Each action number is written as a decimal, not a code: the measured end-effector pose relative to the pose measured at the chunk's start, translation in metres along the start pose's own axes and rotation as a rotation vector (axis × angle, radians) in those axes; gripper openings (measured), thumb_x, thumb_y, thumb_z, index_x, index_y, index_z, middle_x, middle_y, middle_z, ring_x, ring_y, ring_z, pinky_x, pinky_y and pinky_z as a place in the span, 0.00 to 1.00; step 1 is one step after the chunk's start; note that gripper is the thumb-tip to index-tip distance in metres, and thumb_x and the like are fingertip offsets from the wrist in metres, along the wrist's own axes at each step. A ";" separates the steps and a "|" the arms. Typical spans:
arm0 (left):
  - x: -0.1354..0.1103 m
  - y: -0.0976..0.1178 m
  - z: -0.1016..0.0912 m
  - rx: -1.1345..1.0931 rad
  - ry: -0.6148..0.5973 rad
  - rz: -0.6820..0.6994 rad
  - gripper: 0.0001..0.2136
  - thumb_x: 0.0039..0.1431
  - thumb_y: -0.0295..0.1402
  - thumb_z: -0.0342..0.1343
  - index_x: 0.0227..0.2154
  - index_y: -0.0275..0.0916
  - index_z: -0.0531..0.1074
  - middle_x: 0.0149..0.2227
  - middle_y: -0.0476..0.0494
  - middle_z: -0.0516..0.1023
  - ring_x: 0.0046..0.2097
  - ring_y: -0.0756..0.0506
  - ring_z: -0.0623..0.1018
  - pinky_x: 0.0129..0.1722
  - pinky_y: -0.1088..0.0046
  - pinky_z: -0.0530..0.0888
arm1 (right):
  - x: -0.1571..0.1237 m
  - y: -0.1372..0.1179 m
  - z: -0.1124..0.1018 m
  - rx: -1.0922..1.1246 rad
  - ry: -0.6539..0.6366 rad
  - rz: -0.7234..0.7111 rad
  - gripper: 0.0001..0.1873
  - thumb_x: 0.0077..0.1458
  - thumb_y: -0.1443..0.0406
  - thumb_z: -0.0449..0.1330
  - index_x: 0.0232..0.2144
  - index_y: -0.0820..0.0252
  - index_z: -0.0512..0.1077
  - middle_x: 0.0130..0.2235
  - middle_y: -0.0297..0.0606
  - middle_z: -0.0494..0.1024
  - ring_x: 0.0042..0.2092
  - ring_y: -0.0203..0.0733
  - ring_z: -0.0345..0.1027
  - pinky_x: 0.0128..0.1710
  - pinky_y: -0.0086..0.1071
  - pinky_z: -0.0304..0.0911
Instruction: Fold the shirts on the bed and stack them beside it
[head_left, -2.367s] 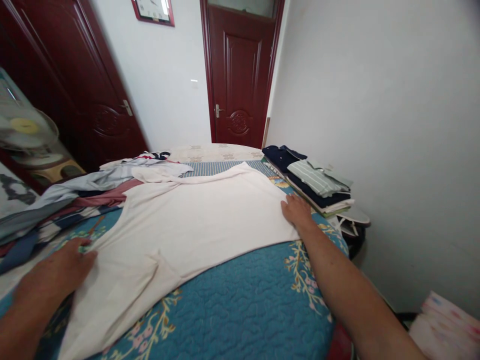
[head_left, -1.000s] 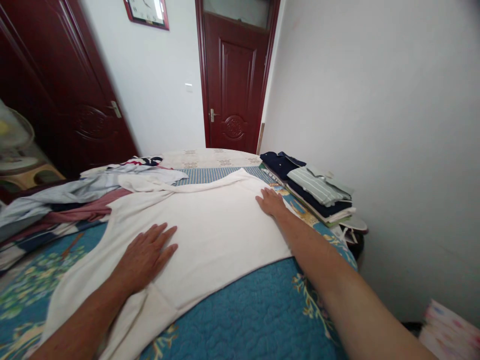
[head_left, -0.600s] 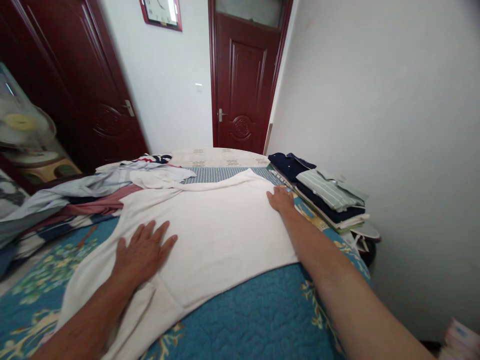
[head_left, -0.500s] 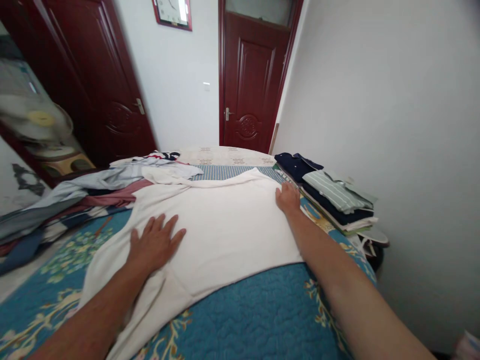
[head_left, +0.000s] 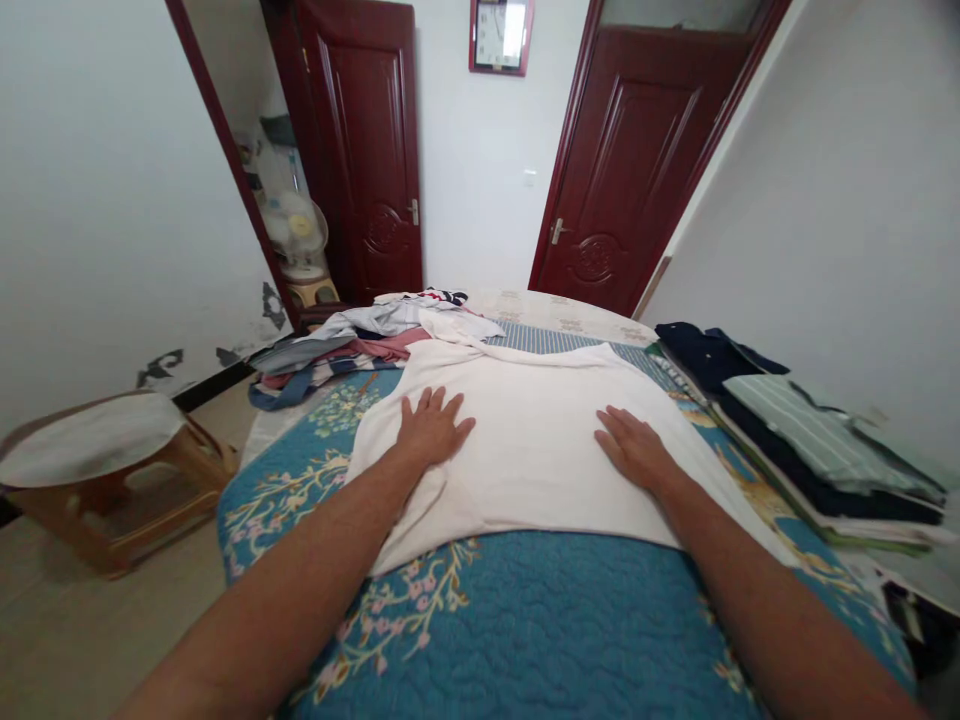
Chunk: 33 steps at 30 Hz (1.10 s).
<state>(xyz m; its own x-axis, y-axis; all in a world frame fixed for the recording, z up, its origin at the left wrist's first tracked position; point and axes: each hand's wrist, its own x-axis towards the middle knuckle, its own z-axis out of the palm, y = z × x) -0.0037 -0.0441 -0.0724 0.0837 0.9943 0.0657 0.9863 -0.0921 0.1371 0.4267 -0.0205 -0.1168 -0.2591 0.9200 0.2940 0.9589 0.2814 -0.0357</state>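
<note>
A white shirt (head_left: 532, 440) lies spread across the teal floral quilt (head_left: 570, 620), its far edge slightly rumpled. My left hand (head_left: 433, 428) rests flat on its left part, fingers spread. On the right part, my right hand (head_left: 634, 445) also lies flat with the fingers stretched out. Neither hand grips the cloth. The lower right of the shirt runs partly under my right forearm.
A loose heap of clothes (head_left: 375, 335) lies beyond the shirt at the left. Several folded garments (head_left: 810, 420) are stacked along the right edge near the wall. A stool (head_left: 112, 470) with a pale cover stands on the floor at the left.
My right hand has come from the shirt's far right edge onto its surface, with the fingers now extended. My left hand stays flat on the cloth. The view has turned left.
</note>
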 end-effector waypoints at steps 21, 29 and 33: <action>-0.060 -0.059 -0.011 -0.015 -0.050 0.145 0.33 0.76 0.51 0.38 0.76 0.40 0.56 0.78 0.32 0.55 0.78 0.31 0.54 0.74 0.43 0.53 | -0.138 0.126 -0.022 -0.123 0.152 0.037 0.30 0.71 0.52 0.48 0.63 0.62 0.74 0.64 0.53 0.76 0.67 0.59 0.69 0.68 0.57 0.63; -0.111 -0.076 -0.007 0.020 0.093 0.155 0.34 0.76 0.52 0.38 0.74 0.36 0.61 0.75 0.29 0.61 0.76 0.31 0.60 0.74 0.44 0.58 | -0.166 0.147 -0.019 -0.099 0.200 0.043 0.32 0.68 0.50 0.49 0.60 0.66 0.76 0.61 0.55 0.78 0.64 0.63 0.71 0.66 0.58 0.65; -0.128 -0.083 -0.006 0.019 0.153 0.179 0.32 0.76 0.51 0.40 0.72 0.35 0.64 0.73 0.29 0.65 0.74 0.32 0.64 0.73 0.45 0.61 | -0.174 0.152 -0.018 -0.068 0.258 0.074 0.29 0.68 0.53 0.48 0.57 0.66 0.76 0.59 0.56 0.79 0.61 0.61 0.74 0.66 0.55 0.67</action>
<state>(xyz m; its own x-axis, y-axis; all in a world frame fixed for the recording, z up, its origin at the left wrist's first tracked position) -0.0967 -0.1639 -0.0859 0.2364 0.9424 0.2368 0.9602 -0.2638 0.0913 0.6196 -0.1425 -0.1560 -0.1581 0.8353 0.5266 0.9820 0.1886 -0.0043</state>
